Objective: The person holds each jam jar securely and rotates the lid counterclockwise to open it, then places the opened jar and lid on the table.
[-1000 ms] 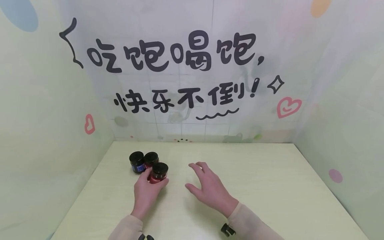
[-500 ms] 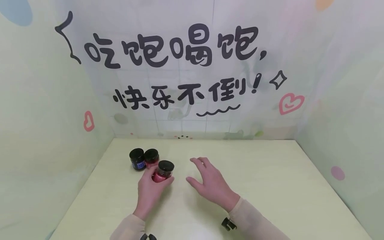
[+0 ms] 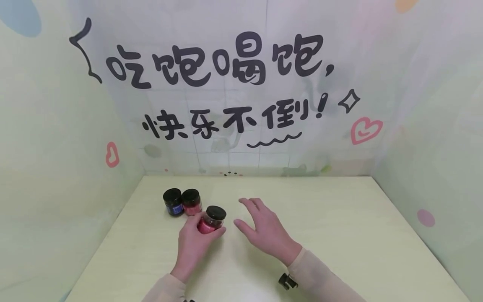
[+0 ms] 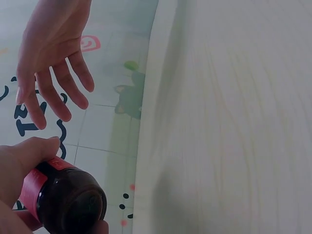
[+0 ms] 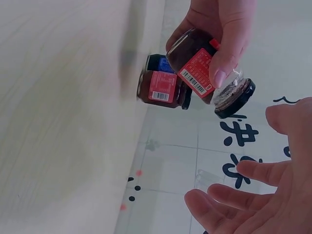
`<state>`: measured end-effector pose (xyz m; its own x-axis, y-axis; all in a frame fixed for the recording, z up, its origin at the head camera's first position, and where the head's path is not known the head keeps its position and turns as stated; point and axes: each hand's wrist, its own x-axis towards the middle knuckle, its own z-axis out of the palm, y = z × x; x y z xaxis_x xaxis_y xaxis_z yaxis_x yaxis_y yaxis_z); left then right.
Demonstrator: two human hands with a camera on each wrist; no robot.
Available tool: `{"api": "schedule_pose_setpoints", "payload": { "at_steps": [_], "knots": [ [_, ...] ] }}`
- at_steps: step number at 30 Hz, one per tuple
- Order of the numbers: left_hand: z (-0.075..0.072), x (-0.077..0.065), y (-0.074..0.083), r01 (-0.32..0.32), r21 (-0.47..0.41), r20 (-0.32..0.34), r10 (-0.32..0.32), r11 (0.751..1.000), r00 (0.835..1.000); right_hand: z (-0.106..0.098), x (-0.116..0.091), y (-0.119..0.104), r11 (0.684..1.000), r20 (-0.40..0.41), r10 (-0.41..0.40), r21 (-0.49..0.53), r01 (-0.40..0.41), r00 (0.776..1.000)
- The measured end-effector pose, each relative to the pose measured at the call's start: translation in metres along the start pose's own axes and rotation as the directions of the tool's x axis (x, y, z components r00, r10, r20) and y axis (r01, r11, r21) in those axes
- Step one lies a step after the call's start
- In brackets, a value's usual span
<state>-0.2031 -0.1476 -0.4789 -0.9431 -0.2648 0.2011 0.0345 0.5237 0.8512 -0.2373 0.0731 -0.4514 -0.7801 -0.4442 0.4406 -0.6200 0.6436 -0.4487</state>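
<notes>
My left hand [image 3: 197, 241] grips a small glass jar [image 3: 211, 225] with a red label and a black lid, thumb on one side and fingers round the other. The right wrist view shows this jar [image 5: 197, 63] tilted and raised off the table, with a barcode on its label and dark contents. To the right of it, my right hand [image 3: 268, 233] hovers with fingers spread and slightly bent, holding nothing. Behind the left hand, a second red-labelled jar [image 3: 192, 203] and a blue-labelled jar [image 3: 173, 203] stand upright side by side.
A pale wood-grain table [image 3: 320, 218] spreads under the hands. Printed cloth walls close it in at the back [image 3: 241, 161] and on both sides, with black lettering and pink hearts.
The held jar has moved right, away from the two standing jars and toward the right hand, lifted by the left hand. The right hand has hardly moved.
</notes>
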Motion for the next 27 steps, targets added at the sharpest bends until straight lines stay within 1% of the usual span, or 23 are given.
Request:
{"api": "schedule_pose_setpoints", "payload": {
  "at_steps": [2,4,9,11,14,18,23,27],
  "knots": [
    [0.0,-0.001,0.001,0.002,0.017,-0.009,-0.001,1.0,1.0,0.0,0.001,-0.001,1.0,0.007,0.001,0.01,-0.002,1.0],
    [0.002,-0.002,0.003,-0.005,0.021,-0.014,0.005,1.0,1.0,-0.001,0.0,-0.001,1.0,0.017,0.019,0.014,-0.02,1.0],
    [0.013,-0.005,0.01,-0.064,0.038,0.012,0.064,0.997,0.998,-0.007,-0.005,0.001,0.996,0.011,0.085,0.018,-0.085,0.996],
    [0.016,-0.007,0.012,-0.077,0.053,0.012,0.077,0.996,0.997,-0.009,-0.006,0.002,0.996,0.009,0.087,0.021,-0.088,0.996],
    [0.02,-0.008,0.017,-0.076,0.065,0.013,0.075,0.995,0.997,-0.011,-0.007,0.004,0.997,0.016,0.077,0.024,-0.078,0.997],
    [0.023,-0.011,0.02,-0.081,0.077,0.036,0.079,0.994,0.996,-0.012,-0.006,0.004,0.996,0.024,0.079,0.031,-0.08,0.997],
    [0.026,-0.014,0.021,-0.131,0.105,0.03,0.128,0.986,0.991,-0.012,-0.005,0.002,0.995,0.035,0.084,0.045,-0.086,0.996],
    [0.03,-0.016,0.022,-0.173,0.115,0.02,0.172,0.978,0.985,-0.012,-0.006,0.002,0.996,0.037,0.082,0.03,-0.083,0.996]
  ]
}}
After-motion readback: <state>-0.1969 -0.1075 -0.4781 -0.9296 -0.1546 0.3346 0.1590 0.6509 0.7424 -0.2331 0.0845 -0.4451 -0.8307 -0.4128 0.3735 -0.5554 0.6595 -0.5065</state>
